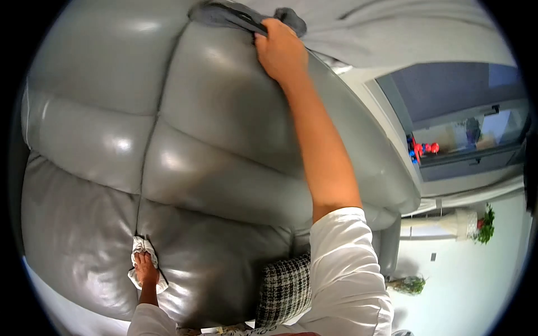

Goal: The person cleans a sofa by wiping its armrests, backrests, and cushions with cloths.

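My left hand [147, 270] presses down on a crumpled white cloth [159, 284] on the grey leather sofa seat [207, 246], right at the seam between two cushions. Its fingers curl over the cloth. At the top of the view, my right arm is stretched far out across the sofa backrest [230, 84]. My right hand [284, 51] is closed on a bunched dark grey fabric item [224, 15] with black edging, lying along the top of the backrest. What kind of item it is, I cannot tell.
A black-and-white checked cushion [284, 288] stands on the seat near my body. Beyond the backrest are a light grey curtain [414, 28], a window [448, 123], a red and blue toy figure [425, 148] and a potted plant [486, 223]. The room appears turned sideways.
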`<state>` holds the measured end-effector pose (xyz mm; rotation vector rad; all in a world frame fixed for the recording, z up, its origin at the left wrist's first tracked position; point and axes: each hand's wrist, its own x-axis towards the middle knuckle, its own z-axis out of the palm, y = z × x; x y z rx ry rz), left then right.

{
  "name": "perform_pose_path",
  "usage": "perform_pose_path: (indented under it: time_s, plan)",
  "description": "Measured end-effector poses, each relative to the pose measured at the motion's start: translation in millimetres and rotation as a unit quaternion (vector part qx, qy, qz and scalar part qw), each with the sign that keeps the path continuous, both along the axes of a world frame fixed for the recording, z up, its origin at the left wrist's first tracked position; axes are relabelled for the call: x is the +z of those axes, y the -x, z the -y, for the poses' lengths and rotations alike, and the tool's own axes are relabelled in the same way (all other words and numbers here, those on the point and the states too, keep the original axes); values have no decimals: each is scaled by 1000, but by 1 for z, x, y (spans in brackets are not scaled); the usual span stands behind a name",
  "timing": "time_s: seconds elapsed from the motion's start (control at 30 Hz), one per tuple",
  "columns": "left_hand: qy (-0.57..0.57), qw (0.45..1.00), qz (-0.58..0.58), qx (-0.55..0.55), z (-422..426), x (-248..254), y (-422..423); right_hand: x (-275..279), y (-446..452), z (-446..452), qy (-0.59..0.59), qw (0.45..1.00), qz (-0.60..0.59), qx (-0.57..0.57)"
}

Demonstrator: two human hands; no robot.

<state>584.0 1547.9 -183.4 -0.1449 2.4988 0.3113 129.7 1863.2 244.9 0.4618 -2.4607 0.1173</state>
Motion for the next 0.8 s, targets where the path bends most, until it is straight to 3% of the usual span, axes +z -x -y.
perform_pose_path:
  time_s: [0.1, 0.13, 0.33, 0.37, 0.43, 0.47, 0.53, 0.57, 0.67, 0.7, 0.8]
  plan:
    - [12, 1000, 22, 9, -7, 19, 8, 11, -32, -96, 2, 994, 61, -93]
    - [9, 1000, -15, 0, -3, 3, 1, 14, -46, -125, -3, 985, 69, -157]
    - [29, 997, -70, -4, -4, -9, -6, 28, -129, -351, -19, 883, 149, -445]
    - [57, 992, -105, -27, 1, -28, -13, 28, -147, -381, -25, 870, 149, -470]
    - [54, 994, -94, -31, -3, -18, -9, 33, -176, -421, -37, 824, 175, -537]
    - [50, 993, -102, -41, 2, -26, -10, 31, -184, -449, 8, 832, 180, -525]
    - [69, 996, -48, -39, -33, 54, 10, 15, -194, -510, 99, 844, 187, -493]
    - [86, 995, -20, -37, -29, 43, 11, 12, -196, -495, 117, 861, 124, -479]
    - [92, 995, -17, -35, -16, 10, 4, 23, -188, -434, 121, 844, 140, -504]
    - [93, 995, 27, -32, -26, 39, 15, 35, -186, -381, 135, 839, 151, -505]
    - [95, 995, 23, -27, -15, 12, 7, 14, -161, -304, 135, 943, 83, -294]
